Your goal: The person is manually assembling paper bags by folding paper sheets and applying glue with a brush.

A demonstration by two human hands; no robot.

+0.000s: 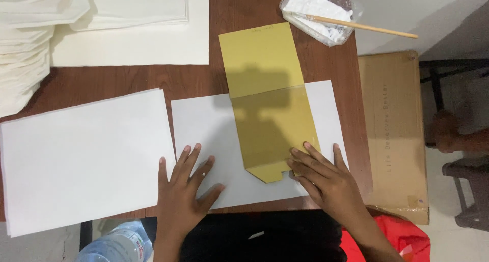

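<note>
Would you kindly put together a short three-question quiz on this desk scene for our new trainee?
1. True or false: the right hand presses on the mustard-yellow folded card envelope.
2. What does the left hand rest on? A) the white paper sheet under the envelope B) a cardboard box C) a water bottle
3. Fill in: a thin wooden stick lies across the clear plastic tub holding white ____.

Key: 1 true; 2 A; 3 paste.
</note>
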